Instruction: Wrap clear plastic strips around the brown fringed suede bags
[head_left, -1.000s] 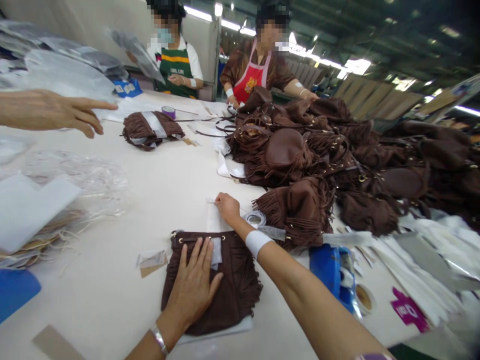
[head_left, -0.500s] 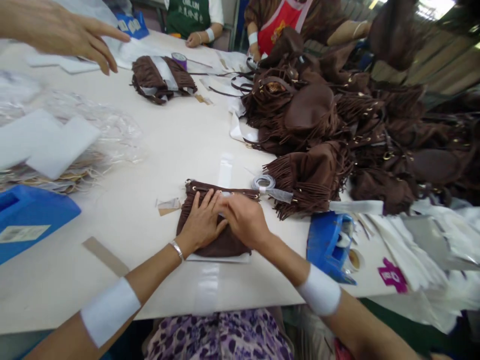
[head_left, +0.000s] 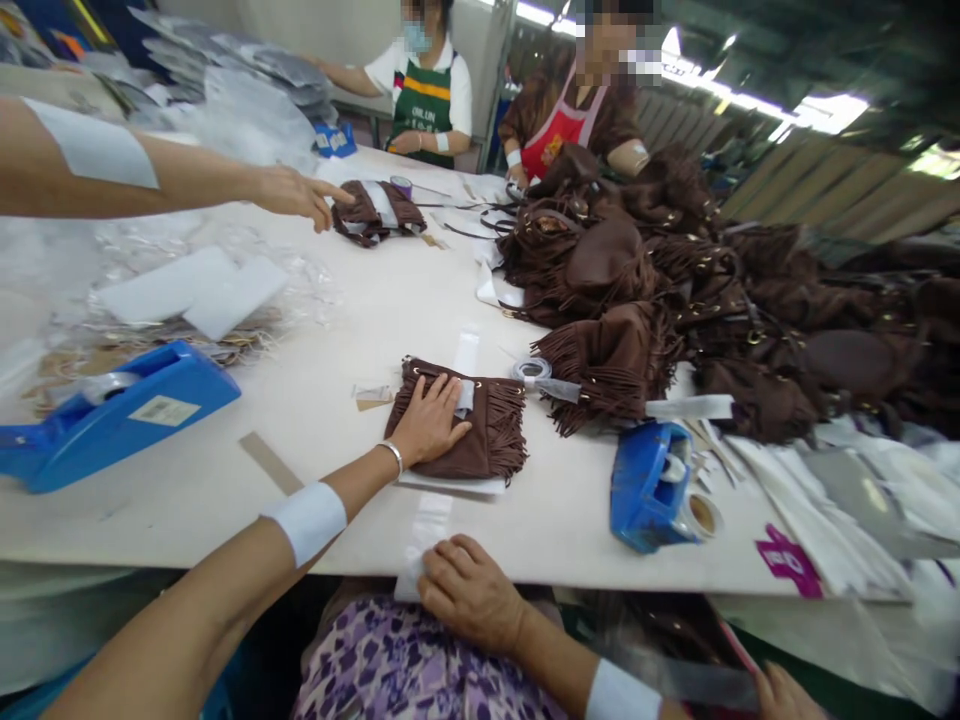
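A brown fringed bag (head_left: pixel 457 450) lies on a white sheet in front of me. My left hand (head_left: pixel 431 425) rests flat on it with the fingers spread, beside a pale strip (head_left: pixel 465 398) on the bag. My right hand (head_left: pixel 469 590) is at the table's front edge, fingers curled over the end of a translucent white strip (head_left: pixel 431 515) that runs from under the bag. Another length of that strip (head_left: pixel 466 348) shows beyond the bag. A small tag (head_left: pixel 373 397) lies just left of the bag.
Blue tape dispensers stand left (head_left: pixel 161 415) and right (head_left: pixel 651 490). Brown bags (head_left: pixel 607 250) are heaped at the right. A co-worker's hand (head_left: pixel 296 195) reaches from the left to a folded bag (head_left: pixel 379 210). A coiled grey strap (head_left: pixel 532 370) lies near my bag. Two people stand behind.
My right hand has left the bag and come down to the strip at the table edge. The bag's right-side fringe now shows. The co-worker's hand has reached the folded bag. The view has tilted up.
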